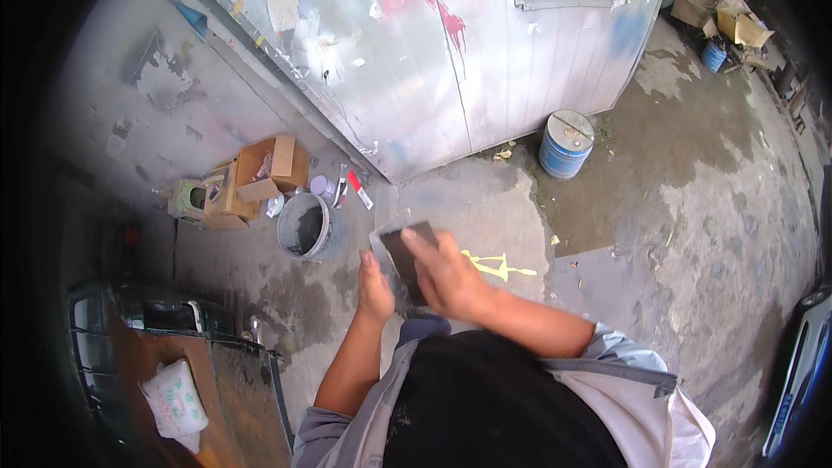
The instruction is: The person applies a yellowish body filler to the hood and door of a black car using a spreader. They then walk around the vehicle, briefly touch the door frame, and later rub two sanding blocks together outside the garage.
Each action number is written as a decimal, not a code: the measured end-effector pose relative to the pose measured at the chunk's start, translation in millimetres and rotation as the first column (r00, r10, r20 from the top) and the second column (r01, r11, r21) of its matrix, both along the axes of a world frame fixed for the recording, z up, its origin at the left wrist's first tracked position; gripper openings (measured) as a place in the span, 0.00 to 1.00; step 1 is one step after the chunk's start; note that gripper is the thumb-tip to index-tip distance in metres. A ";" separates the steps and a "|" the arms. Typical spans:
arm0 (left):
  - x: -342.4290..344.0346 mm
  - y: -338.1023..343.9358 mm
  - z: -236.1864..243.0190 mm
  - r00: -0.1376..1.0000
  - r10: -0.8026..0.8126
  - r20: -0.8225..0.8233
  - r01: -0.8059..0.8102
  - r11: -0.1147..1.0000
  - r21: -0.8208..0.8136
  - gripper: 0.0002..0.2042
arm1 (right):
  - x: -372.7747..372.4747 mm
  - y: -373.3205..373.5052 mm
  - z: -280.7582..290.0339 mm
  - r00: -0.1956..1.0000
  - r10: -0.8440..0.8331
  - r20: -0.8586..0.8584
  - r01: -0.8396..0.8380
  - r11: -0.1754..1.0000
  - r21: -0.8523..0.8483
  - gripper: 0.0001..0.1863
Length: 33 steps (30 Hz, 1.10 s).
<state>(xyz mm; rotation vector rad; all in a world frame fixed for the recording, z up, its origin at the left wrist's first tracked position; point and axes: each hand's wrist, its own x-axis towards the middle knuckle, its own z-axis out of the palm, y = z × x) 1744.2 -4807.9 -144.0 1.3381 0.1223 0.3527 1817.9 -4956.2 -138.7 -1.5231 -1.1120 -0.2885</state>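
In front of my body, both hands are up around a flat, dark brown-black rectangular piece (407, 273). A pale, see-through sheet-like thing (383, 238) shows along its upper left edge; I cannot make out its kind. My right hand (451, 277) is closed on the dark piece, index finger laid across its face. My left hand (375, 290) stands at the left edge with its thumb pointing up. The left fingers are mostly hidden behind the pale sheet, and their grip does not show.
Ahead stands a paint-stained metal wall (390, 61). To the left are a grey bucket (325, 238), open cardboard boxes (290, 169) and a red-and-white tube (360, 191). A blue-and-white drum (568, 147) stands ahead right. Yellow paint (503, 267) marks the concrete. A dark cart-like vehicle (238, 390) is at lower left.
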 end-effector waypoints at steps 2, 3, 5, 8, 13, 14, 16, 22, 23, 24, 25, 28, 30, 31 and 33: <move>-3.1 6.6 -4.3 0.998 -0.058 -0.031 0.062 0.988 0.142 0.29 | 12.1 1.8 -4.6 0.992 -0.115 0.054 0.114 0.993 0.020 0.34; -6.6 11.2 -5.2 0.994 -0.089 -0.055 0.099 0.973 0.210 0.26 | 22.8 1.8 -5.2 0.982 -0.176 0.074 0.174 0.984 0.030 0.33; -8.9 11.4 11.1 0.956 -0.208 -0.205 0.221 0.974 0.046 0.23 | 58.7 -2.1 1.4 0.963 -0.270 -0.020 0.270 0.963 -0.007 0.35; -7.4 7.6 16.4 0.958 -0.215 -0.191 0.220 0.975 0.007 0.25 | 74.3 -17.9 22.9 0.933 -0.301 -0.198 0.309 0.951 0.013 0.35; -3.5 6.6 19.5 0.978 -0.181 -0.105 0.107 0.862 -0.495 0.34 | 52.7 -28.8 -4.6 0.851 -0.124 -0.511 0.172 0.984 0.047 0.36; -3.0 4.8 20.3 0.979 -0.203 -0.006 0.146 0.721 -0.678 0.32 | 47.8 -30.1 -8.0 0.841 -0.109 -0.530 0.151 0.988 0.037 0.36; -0.8 -1.1 15.2 0.988 -0.108 -0.107 -0.001 0.704 -0.710 0.32 | 36.6 -29.2 -15.5 0.805 -0.071 -0.590 0.122 0.991 0.047 0.36; 0.2 -2.8 0.2 0.970 0.087 -0.227 -0.194 0.838 -0.510 0.18 | 18.8 -28.8 -29.4 0.753 -0.048 -0.657 0.035 0.999 -0.032 0.36; 0.2 -7.5 0.6 0.967 0.120 -0.226 -0.207 0.887 -0.414 0.17 | 18.5 -26.9 -30.7 0.787 -0.085 -0.611 0.055 0.996 -0.068 0.37; -0.2 -12.6 -0.2 0.963 0.153 -0.220 -0.218 0.924 -0.313 0.17 | 18.0 -23.6 -29.9 0.818 -0.123 -0.562 0.078 0.992 -0.102 0.37; -2.2 -19.0 -1.6 0.959 0.186 -0.214 -0.231 0.951 -0.206 0.17 | 16.1 -20.2 -28.9 0.844 -0.157 -0.514 0.101 0.986 -0.135 0.37; -11.3 -23.2 -7.2 0.943 0.230 -0.239 -0.107 0.893 0.437 0.14 | 41.0 -3.7 -19.1 0.868 -0.242 -0.434 0.248 0.968 -0.044 0.37; -14.8 -11.8 -13.2 0.961 0.163 -0.222 -0.062 0.913 0.403 0.14 | 68.2 -2.7 -1.8 0.837 -0.228 -0.497 0.300 0.952 0.068 0.37; -19.4 -5.7 -12.0 0.965 0.145 -0.218 -0.073 0.949 0.307 0.14 | 77.3 -2.4 6.2 0.794 -0.147 -0.590 0.278 0.951 0.138 0.37; -19.0 1.3 -4.9 0.971 0.090 -0.222 -0.091 0.996 0.005 0.16 | 87.9 -9.6 5.6 0.684 0.038 -0.729 0.235 0.934 0.269 0.37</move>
